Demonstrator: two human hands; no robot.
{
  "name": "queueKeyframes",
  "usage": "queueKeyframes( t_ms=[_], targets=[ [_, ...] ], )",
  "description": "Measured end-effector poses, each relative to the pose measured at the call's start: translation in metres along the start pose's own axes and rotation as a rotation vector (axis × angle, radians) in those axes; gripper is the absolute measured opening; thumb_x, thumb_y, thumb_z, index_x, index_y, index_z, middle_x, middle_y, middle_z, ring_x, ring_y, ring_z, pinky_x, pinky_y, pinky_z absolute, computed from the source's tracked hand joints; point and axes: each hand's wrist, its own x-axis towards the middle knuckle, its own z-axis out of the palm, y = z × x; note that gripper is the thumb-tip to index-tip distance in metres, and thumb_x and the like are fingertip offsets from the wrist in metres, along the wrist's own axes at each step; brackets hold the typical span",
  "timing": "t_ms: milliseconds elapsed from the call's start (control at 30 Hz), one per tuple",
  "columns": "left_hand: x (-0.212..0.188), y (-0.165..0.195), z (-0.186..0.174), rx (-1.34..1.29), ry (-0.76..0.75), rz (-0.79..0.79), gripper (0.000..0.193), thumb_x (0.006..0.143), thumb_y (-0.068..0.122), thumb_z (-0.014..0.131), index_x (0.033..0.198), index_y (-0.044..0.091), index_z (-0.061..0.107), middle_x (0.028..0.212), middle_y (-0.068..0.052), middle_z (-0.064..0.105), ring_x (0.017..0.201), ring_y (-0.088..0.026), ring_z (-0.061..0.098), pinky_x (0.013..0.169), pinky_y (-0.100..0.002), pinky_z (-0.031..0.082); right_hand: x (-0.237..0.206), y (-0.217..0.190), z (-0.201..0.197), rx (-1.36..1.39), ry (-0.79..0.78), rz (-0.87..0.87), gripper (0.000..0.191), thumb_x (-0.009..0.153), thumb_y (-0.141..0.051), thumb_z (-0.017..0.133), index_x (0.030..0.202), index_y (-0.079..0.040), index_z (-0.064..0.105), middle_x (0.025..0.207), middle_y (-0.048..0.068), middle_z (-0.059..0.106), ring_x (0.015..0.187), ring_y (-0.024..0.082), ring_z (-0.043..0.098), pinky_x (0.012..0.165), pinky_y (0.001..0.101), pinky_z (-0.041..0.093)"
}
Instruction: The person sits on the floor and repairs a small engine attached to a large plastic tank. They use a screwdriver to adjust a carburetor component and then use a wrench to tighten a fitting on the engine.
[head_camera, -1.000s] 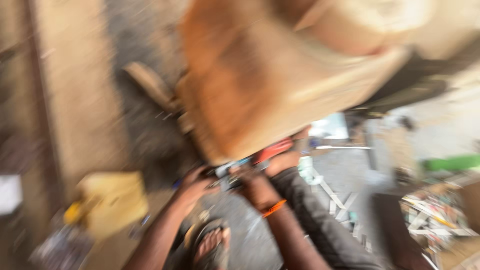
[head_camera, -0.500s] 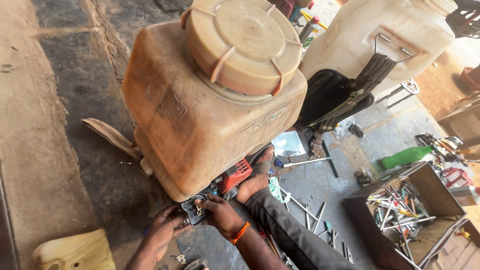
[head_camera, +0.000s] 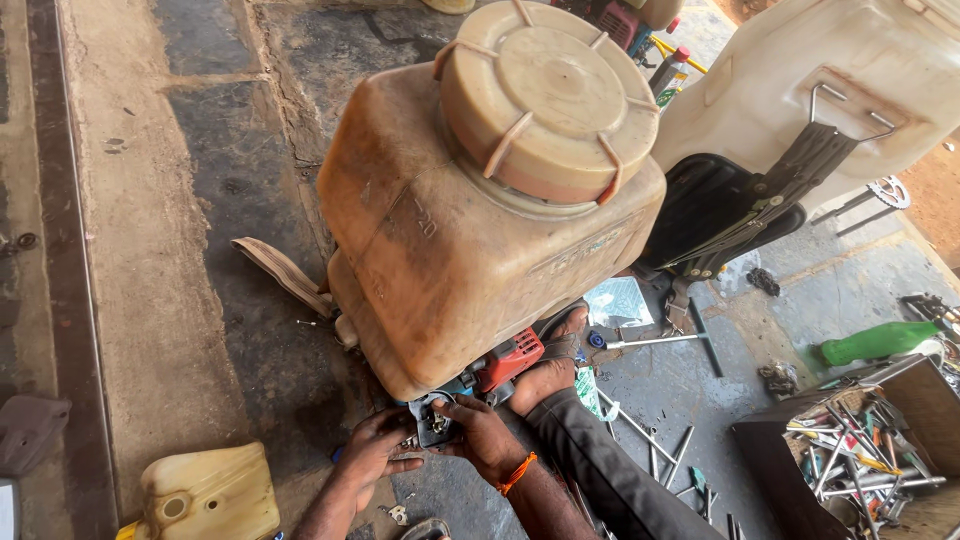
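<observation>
Lower centre: left hand (head_camera: 372, 450) and right hand (head_camera: 487, 436), fingers pinched on small metal engine part (head_camera: 436, 425) beneath stained tan sprayer tank (head_camera: 470, 240); yellow canister (head_camera: 205, 495) lower left, green bottle (head_camera: 877, 342) right

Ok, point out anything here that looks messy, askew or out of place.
Metal rods and bits lie scattered loose on the floor beside the toolbox. A strap trails flat from the stained orange tank. A foot is braced against the engine while both hands work.
</observation>
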Motion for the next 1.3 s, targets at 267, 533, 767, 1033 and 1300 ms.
queueKeyframes(
  t_ms=[267, 533, 767, 1033, 1300],
  targets=[
    [-0.014, -0.001, -0.005, 0.008, -0.034, 0.094, 0.032, 0.095, 0.011, 0.067, 0.127, 0.007, 0.065, 0.111, -0.01, 0.076, 0.087, -0.026, 0.078, 0.065, -0.036, 0.066, 0.015, 0.015, -0.001, 0.093, -0.12, 0.002, 0.028, 0.102, -0.028, 0.057, 0.119, -0.008, 0.068, 0.105, 0.007, 0.072, 0.093, 0.022, 0.068, 0.077, 0.0375, 0.057],
    [-0.03, 0.007, -0.008, -0.002, -0.103, 0.122, 0.036, 0.096, 0.017, 0.069, 0.13, 0.004, 0.064, 0.115, -0.011, 0.073, 0.09, -0.023, 0.077, 0.07, -0.038, 0.069, 0.007, 0.007, 0.008, 0.033, -0.077, 0.062, 0.029, 0.099, -0.032, 0.06, 0.121, -0.014, 0.064, 0.106, 0.002, 0.071, 0.096, 0.016, 0.065, 0.084, 0.0384, 0.055],
    [-0.028, 0.002, -0.008, 0.012, -0.083, 0.126, 0.037, 0.095, 0.016, 0.069, 0.128, -0.001, 0.063, 0.114, -0.014, 0.072, 0.089, -0.025, 0.077, 0.07, -0.038, 0.069, 0.005, 0.003, 0.011, 0.055, -0.123, 0.088, 0.031, 0.101, -0.034, 0.062, 0.122, -0.012, 0.064, 0.107, 0.004, 0.073, 0.1, 0.018, 0.066, 0.089, 0.0406, 0.054],
    [-0.022, 0.001, -0.011, -0.057, -0.101, 0.099, 0.039, 0.093, 0.015, 0.07, 0.127, -0.003, 0.062, 0.111, -0.02, 0.072, 0.085, -0.027, 0.077, 0.069, -0.039, 0.07, 0.007, 0.002, 0.006, -0.024, -0.177, 0.041, 0.033, 0.1, -0.029, 0.058, 0.128, -0.011, 0.06, 0.114, 0.004, 0.07, 0.102, 0.018, 0.067, 0.09, 0.045, 0.054],
    [-0.027, 0.002, -0.008, -0.048, -0.062, 0.098, 0.037, 0.094, 0.018, 0.072, 0.122, -0.004, 0.066, 0.108, -0.02, 0.074, 0.083, -0.025, 0.078, 0.069, -0.036, 0.069, 0.012, 0.005, -0.001, -0.082, -0.167, -0.013, 0.032, 0.104, -0.024, 0.055, 0.131, -0.007, 0.057, 0.118, 0.007, 0.066, 0.106, 0.021, 0.064, 0.093, 0.0481, 0.054]
  ],
)
